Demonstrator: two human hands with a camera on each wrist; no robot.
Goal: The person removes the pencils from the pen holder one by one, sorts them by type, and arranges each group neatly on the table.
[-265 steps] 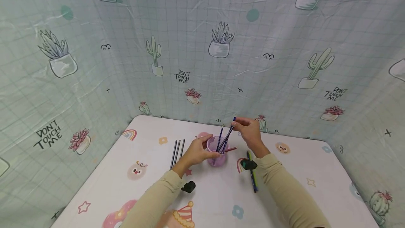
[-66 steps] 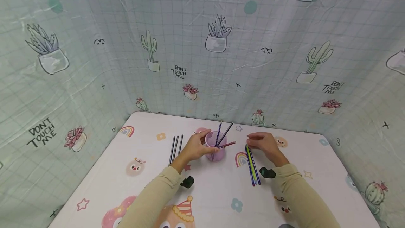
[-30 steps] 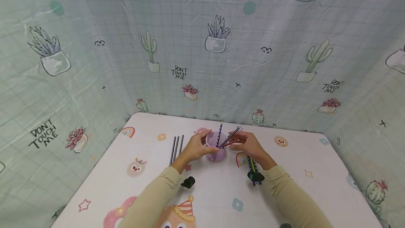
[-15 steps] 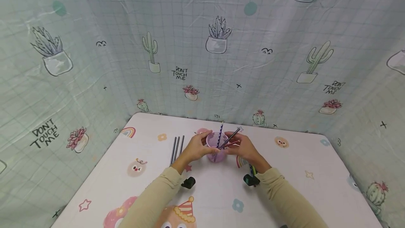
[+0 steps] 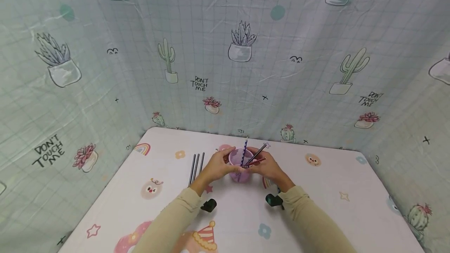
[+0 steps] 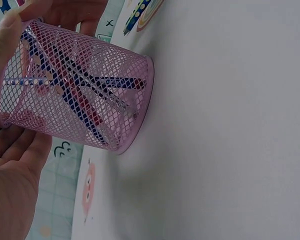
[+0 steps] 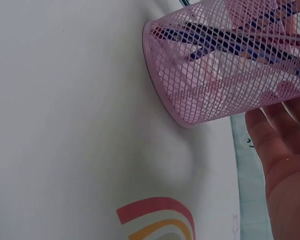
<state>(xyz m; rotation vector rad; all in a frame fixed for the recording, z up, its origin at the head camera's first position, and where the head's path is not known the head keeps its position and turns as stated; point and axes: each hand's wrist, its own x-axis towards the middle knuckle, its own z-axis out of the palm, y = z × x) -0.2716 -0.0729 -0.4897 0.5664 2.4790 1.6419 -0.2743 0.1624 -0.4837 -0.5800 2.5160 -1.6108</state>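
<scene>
A pink mesh pen holder (image 5: 240, 177) sits between both hands, its base close over the white table (image 5: 239, 214). My left hand (image 5: 216, 167) grips its left side near the rim, thumb in front and fingers behind. From the right, my right hand (image 5: 270, 167) holds the opposite side the same way. Several pencils lean inside: a blue dotted pencil (image 5: 244, 152) stands nearly upright, while a dark striped pencil (image 5: 258, 153) and a red pencil (image 5: 257, 161) slant right. Through the mesh (image 6: 80, 95) in the left wrist view, the pencils cross one another.
Three dark striped pencils (image 5: 193, 169) lie side by side left of the holder, partly behind the left wrist. More pencils (image 6: 136, 18) lie on the right, mostly hidden under the right forearm in the head view. A patterned curtain (image 5: 225, 89) hangs behind the table.
Earlier my right hand held a dark pencil over the holder, then was at the pencils on the right. It has since moved left and taken hold of the holder; my left hand kept its grip.
</scene>
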